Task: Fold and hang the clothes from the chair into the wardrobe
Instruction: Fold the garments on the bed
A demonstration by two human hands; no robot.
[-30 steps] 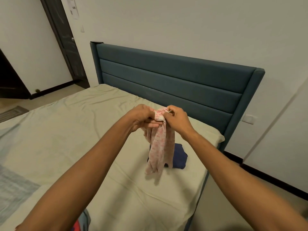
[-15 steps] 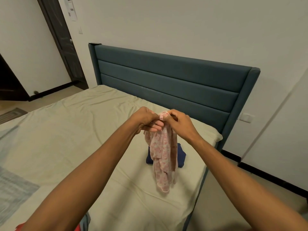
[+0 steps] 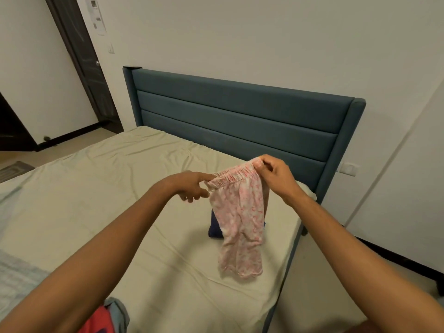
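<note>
Small pink patterned pants [image 3: 240, 222] hang in the air over the bed, held by their elastic waistband. My left hand [image 3: 192, 186] pinches the waistband's left end. My right hand [image 3: 274, 174] pinches its right end, a little higher. The waistband is stretched flat between the two hands and the legs dangle down together. Behind the pants a folded dark blue garment [image 3: 215, 228] lies on the bed, mostly hidden by them.
The bed [image 3: 101, 188] has a beige sheet and a teal padded headboard [image 3: 240, 121]. A red and grey garment [image 3: 105, 318] shows at the bottom edge. A dark door [image 3: 84, 58] stands at the back left. Floor runs along the bed's right side.
My hands were together on the bunched waistband; they have moved apart and spread it flat. The pants now hang unrolled at full length.
</note>
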